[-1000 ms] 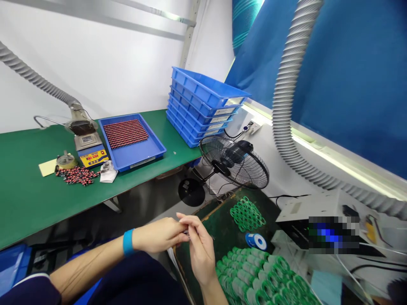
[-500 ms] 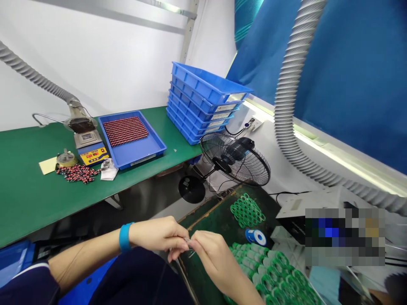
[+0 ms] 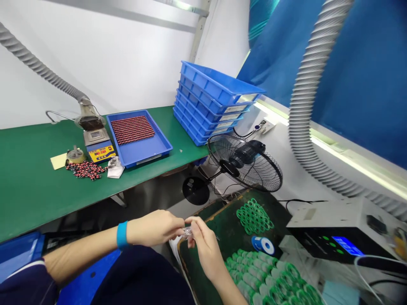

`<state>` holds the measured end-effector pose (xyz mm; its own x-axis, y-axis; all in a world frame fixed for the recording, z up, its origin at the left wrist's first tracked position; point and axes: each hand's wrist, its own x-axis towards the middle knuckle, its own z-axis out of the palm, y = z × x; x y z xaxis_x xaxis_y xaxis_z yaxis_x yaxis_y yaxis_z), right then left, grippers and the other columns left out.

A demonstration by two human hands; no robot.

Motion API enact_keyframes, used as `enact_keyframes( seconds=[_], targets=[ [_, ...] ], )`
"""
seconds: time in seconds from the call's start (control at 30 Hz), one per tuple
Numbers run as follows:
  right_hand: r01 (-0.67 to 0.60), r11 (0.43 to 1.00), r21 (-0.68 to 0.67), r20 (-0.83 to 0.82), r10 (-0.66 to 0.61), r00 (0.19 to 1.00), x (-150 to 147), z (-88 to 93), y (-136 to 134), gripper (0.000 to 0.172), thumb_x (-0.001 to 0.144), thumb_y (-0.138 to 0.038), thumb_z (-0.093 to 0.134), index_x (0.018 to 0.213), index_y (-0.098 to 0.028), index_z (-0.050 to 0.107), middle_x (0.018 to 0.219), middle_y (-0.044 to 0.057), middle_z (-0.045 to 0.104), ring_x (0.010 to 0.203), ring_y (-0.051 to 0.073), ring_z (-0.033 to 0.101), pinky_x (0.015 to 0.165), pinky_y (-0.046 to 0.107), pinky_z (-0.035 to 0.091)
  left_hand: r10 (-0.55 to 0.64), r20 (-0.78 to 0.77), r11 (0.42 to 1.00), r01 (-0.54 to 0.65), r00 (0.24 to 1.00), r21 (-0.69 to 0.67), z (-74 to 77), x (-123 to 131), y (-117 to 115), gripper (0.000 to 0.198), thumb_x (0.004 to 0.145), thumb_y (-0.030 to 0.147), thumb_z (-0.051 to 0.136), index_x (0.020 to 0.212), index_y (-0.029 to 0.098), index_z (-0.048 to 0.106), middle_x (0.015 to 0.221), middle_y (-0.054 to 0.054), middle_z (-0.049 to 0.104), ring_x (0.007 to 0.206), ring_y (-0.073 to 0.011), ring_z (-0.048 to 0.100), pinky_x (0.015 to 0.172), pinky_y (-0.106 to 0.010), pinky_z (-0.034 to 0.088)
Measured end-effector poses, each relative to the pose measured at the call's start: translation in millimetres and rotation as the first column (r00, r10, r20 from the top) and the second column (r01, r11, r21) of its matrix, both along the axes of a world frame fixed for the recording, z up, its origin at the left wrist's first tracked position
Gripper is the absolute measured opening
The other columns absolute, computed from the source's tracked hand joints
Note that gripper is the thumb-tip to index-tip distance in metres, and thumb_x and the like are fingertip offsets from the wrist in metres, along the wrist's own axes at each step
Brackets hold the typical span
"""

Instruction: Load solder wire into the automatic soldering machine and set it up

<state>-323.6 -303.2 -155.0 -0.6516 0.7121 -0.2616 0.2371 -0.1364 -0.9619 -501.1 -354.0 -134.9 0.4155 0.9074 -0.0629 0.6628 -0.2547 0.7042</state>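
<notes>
Close together in front of my body, my left hand [image 3: 163,228] and my right hand [image 3: 205,250] both grip a small shiny silvery bundle [image 3: 187,233]. It looks like crumpled fine wire or clear film; I cannot tell which. My left fingers are curled around its left end, and a blue band [image 3: 122,235] circles that wrist. On its other end, my right thumb and fingers pinch from above and the side. Below and right of my right hand stand rows of green rings [image 3: 270,275], and a flat patch of similar green rings [image 3: 254,216] lies further back.
A blue-white solder spool [image 3: 263,245] sits beside a box with a lit display [image 3: 346,245]. Behind are a black fan [image 3: 244,163] and stacked blue trays [image 3: 213,103]. On the green table [image 3: 25,182] are a tray [image 3: 140,156] of red-black parts and a solder pot [image 3: 100,148].
The view has shifted, so the surroundings appear further right. My right fingers have lifted and spread over the silvery bundle, and more of it shows between my hands.
</notes>
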Motion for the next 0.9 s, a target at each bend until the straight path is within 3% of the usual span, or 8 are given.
enact_keyframes(
  seconds=[0.17, 0.3, 0.43, 0.53, 0.7, 0.8, 0.87, 0.9],
  targets=[
    [-0.148, 0.989, 0.026, -0.075, 0.149, 0.986, 11.9, 15.3, 2.7, 0.025, 0.087, -0.036, 0.05, 0.102, -0.02, 0.062, 0.088, 0.005, 0.064, 0.081, 0.017, 0.062, 0.077, 0.029, 0.048, 0.097, 0.478, 0.941, 0.075, 0.873, -0.329, -4.2, -7.5, 0.3, 0.039, 0.092, 0.046, 0.032, 0.074, 0.016, 0.049, 0.061, 0.002, 0.055, 0.056, -0.0072, 0.049, 0.055, -0.017, 0.038],
    [-0.171, 0.934, 0.314, 0.034, 0.169, 0.985, 13.6, 15.8, 1.3, 0.022, 0.087, -0.028, 0.051, 0.105, -0.025, 0.064, 0.097, 0.005, 0.066, 0.088, 0.018, 0.063, 0.08, 0.03, 0.049, 0.165, 0.671, 0.872, 0.211, 0.723, -0.442, -9.8, -7.3, 2.9, 0.049, 0.086, 0.06, 0.03, 0.076, 0.016, 0.049, 0.054, 0.002, 0.052, 0.053, -0.0099, 0.048, 0.053, -0.02, 0.04],
    [-0.225, 0.819, 0.527, 0.101, 0.202, 0.974, 14.0, 18.3, 0.5, 0.032, 0.088, -0.019, 0.048, 0.116, -0.029, 0.058, 0.1, 0.003, 0.066, 0.092, 0.016, 0.062, 0.081, 0.027, 0.05, 0.063, 0.541, 0.899, 0.187, 0.839, -0.395, -1.0, -5.6, 3.4, 0.038, 0.085, 0.054, 0.044, 0.083, 0.017, 0.05, 0.058, 0.002, 0.055, 0.053, -0.0101, 0.051, 0.053, -0.019, 0.04],
    [-0.255, 0.779, 0.572, 0.127, 0.223, 0.967, 15.9, 23.2, 2.0, 0.035, 0.088, -0.017, 0.046, 0.12, -0.029, 0.056, 0.101, 0.003, 0.066, 0.091, 0.016, 0.062, 0.079, 0.026, 0.051, -0.005, 0.402, 0.946, 0.134, 0.915, -0.294, 5.6, -3.7, 1.6, 0.032, 0.091, 0.042, 0.036, 0.076, 0.017, 0.048, 0.056, 0.002, 0.054, 0.05, -0.0084, 0.049, 0.052, -0.017, 0.038],
    [-0.408, 0.605, 0.684, 0.24, 0.342, 0.909, 20.8, 31.2, 11.2, 0.041, 0.088, -0.016, 0.046, 0.128, -0.019, 0.048, 0.105, 0.009, 0.065, 0.095, 0.019, 0.061, 0.079, 0.028, 0.051, -0.022, 0.488, 0.907, 0.222, 0.873, -0.357, 2.7, -4.3, 3.3, 0.04, 0.092, 0.047, 0.03, 0.07, 0.017, 0.045, 0.047, 0.003, 0.049, 0.045, -0.0085, 0.047, 0.052, -0.018, 0.039],
    [-0.467, 0.473, 0.747, 0.33, 0.346, 0.878, 19.0, 33.7, 15.0, 0.028, 0.089, -0.017, 0.042, 0.11, -0.014, 0.061, 0.087, 0.01, 0.067, 0.077, 0.02, 0.061, 0.067, 0.03, 0.049, -0.064, 0.537, 0.862, 0.318, 0.841, -0.395, 2.6, -6.3, 7.6, 0.041, 0.092, 0.047, 0.03, 0.069, 0.017, 0.045, 0.045, 0.003, 0.05, 0.044, -0.0086, 0.048, 0.052, -0.017, 0.04],
    [-0.475, 0.501, 0.723, 0.367, 0.303, 0.879, 14.4, 32.4, 14.9, 0.026, 0.09, -0.019, 0.038, 0.09, -0.016, 0.064, 0.078, 0.008, 0.065, 0.069, 0.018, 0.058, 0.061, 0.03, 0.044, -0.109, 0.413, 0.905, 0.262, 0.904, -0.334, 3.5, -5.7, 8.8, 0.037, 0.093, 0.04, 0.032, 0.068, 0.017, 0.048, 0.045, 0.002, 0.053, 0.046, -0.0087, 0.052, 0.053, -0.016, 0.041],
    [-0.458, 0.568, 0.683, 0.365, 0.278, 0.889, 11.0, 30.0, 14.2, 0.028, 0.091, -0.021, 0.036, 0.081, -0.017, 0.062, 0.073, 0.007, 0.063, 0.066, 0.017, 0.056, 0.059, 0.03, 0.042, -0.116, 0.282, 0.945, 0.194, 0.952, -0.264, 3.2, -4.5, 8.3, 0.035, 0.093, 0.036, 0.034, 0.068, 0.017, 0.05, 0.047, 0.001, 0.056, 0.047, -0.0095, 0.053, 0.052, -0.017, 0.04]
  ],
)
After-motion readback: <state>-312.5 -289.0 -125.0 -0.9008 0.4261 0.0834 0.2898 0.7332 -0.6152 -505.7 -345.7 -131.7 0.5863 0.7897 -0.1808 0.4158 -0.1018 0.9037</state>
